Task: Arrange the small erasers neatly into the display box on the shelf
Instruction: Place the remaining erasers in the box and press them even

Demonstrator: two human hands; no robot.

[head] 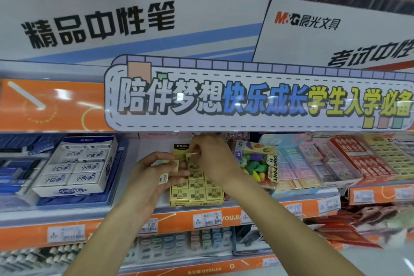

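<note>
Pinching one small eraser point(192, 155) over the display box point(197, 195), the right hand point(212, 157) closes its grip.

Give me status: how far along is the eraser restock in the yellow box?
Done: the front rows of the yellow display box hold small yellow erasers in tidy lines. In hand: the left hand grips a few erasers, and the right hand is setting one at the back. Left: the back rows, partly hidden by the hands.

Overhead banner point(257, 98) caps access at 12 o'clock. White eraser box point(76, 168) crowds 9 o'clock, toy eraser pack point(257, 161) 3 o'clock. Open approach from 6 o'clock over shelf edge point(179, 219).
</note>
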